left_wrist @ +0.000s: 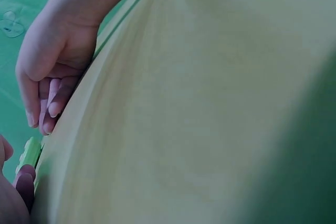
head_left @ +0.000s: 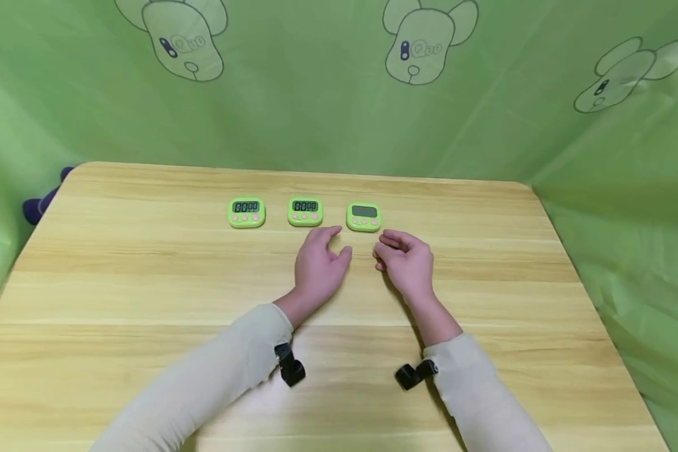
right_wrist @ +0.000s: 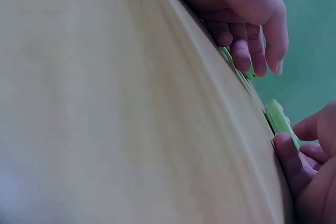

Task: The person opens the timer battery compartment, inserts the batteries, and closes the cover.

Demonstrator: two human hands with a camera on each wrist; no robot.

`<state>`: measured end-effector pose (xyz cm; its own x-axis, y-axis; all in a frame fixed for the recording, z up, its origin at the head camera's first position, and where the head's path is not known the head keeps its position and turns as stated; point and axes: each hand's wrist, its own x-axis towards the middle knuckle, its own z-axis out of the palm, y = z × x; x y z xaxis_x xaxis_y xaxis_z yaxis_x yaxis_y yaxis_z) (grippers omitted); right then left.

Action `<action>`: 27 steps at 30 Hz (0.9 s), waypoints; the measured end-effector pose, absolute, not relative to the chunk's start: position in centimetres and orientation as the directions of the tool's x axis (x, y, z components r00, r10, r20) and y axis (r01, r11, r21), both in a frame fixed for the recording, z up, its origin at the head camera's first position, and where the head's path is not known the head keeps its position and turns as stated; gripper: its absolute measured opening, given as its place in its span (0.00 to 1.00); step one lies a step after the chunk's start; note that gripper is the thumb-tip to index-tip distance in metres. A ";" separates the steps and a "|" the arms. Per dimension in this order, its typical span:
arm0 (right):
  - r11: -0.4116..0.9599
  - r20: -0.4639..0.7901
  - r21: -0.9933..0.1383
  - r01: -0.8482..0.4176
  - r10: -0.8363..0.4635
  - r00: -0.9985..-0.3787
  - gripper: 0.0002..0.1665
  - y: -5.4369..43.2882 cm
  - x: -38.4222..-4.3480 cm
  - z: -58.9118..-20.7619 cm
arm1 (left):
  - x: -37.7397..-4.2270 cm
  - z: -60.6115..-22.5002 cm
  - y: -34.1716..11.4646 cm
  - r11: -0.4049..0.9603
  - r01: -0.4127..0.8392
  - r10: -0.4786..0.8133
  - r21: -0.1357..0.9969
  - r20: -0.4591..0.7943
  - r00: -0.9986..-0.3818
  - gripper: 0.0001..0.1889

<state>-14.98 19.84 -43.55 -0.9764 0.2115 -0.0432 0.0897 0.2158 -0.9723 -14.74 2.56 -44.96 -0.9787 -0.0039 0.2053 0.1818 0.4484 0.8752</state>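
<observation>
Lying in a row toward the far edge of the wooden table are three green timers, each with pink buttons under its screen. The left timer and the middle timer show zeros, while the right timer has a plain grey screen. Two hands rest close to that last one. The left hand holds nothing; its fingers are relaxed and spread from the thumb, the index fingertip just beside the timer's near left corner. The right hand is also free, with loosely bent fingers just beside the near right corner. Pale sleeves cover both forearms, and a small black device sits at each cuff. Behind the table hangs a green curtain printed with outlined cartoon animal heads. Something purple, too hidden to identify, shows past the table's left edge.
</observation>
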 end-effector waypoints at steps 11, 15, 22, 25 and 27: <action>0.245 -0.054 -0.962 0.118 0.255 -0.965 0.25 20.2 -17.2 -43.7 | -17.9 -45.0 4.9 0.595 0.224 0.062 0.772 0.234 -0.970 0.26; 0.276 -0.036 -0.956 0.104 0.240 -0.970 0.27 20.0 -18.0 -43.8 | -18.7 -44.9 4.9 0.612 0.214 0.056 0.762 0.227 -0.972 0.27; 0.342 -0.013 -0.934 0.099 0.247 -0.969 0.27 20.0 -18.6 -44.1 | -19.3 -44.8 4.8 0.630 0.201 0.086 0.750 0.191 -0.978 0.25; 0.371 -0.001 -0.923 0.098 0.253 -0.967 0.27 19.9 -18.7 -44.2 | -19.4 -44.9 4.7 0.629 0.196 0.089 0.752 0.181 -0.979 0.25; 0.404 0.015 -0.910 0.098 0.268 -0.963 0.27 19.8 -18.6 -44.3 | -19.4 -44.9 4.7 0.625 0.192 0.089 0.757 0.175 -0.980 0.25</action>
<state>-18.63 19.81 -44.27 -0.9634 0.2676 0.0147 0.0983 0.4036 -0.9096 -19.44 4.72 -44.94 -0.9805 0.0895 0.1751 0.1921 0.6248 0.7567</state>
